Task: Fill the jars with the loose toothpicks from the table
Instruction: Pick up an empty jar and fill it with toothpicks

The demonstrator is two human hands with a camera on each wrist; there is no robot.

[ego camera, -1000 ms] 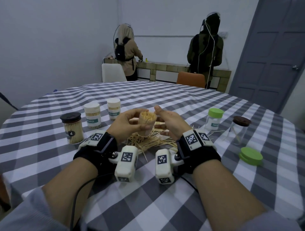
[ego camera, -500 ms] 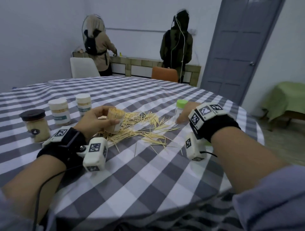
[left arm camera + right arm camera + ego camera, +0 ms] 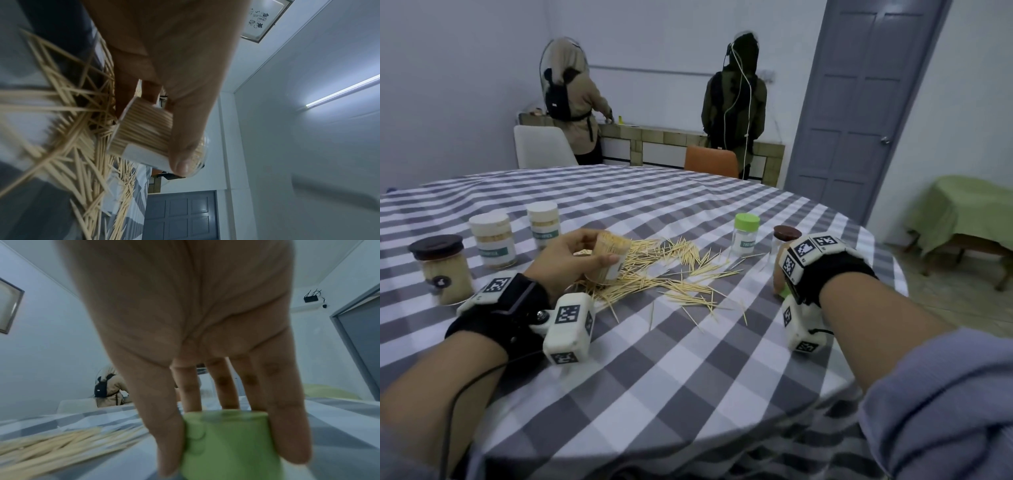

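My left hand (image 3: 585, 255) grips a lidless clear jar (image 3: 610, 258) packed with upright toothpicks, held just above the pile of loose toothpicks (image 3: 674, 270). The left wrist view shows thumb and fingers (image 3: 180, 155) curled round that jar (image 3: 144, 129). My right hand (image 3: 778, 274) is at the table's right edge, mostly hidden behind its wrist unit. In the right wrist view its thumb and fingers (image 3: 287, 426) pinch the sides of a green lid (image 3: 226, 438) lying on the cloth. Only a sliver of that green lid (image 3: 785, 292) shows in the head view.
A green-lidded jar (image 3: 745, 236) and a brown-lidded clear jar (image 3: 781, 240) stand right of the pile. Two white-lidded full jars (image 3: 494, 245) (image 3: 543, 224) and a dark-lidded full jar (image 3: 443, 269) stand left. The checked round table's (image 3: 671, 377) edge is close by my right hand.
My right hand left the jar's mouth, swung right past the green-lidded jar and closed on the green lid. The left hand lowered the jar slightly. My view turned right.
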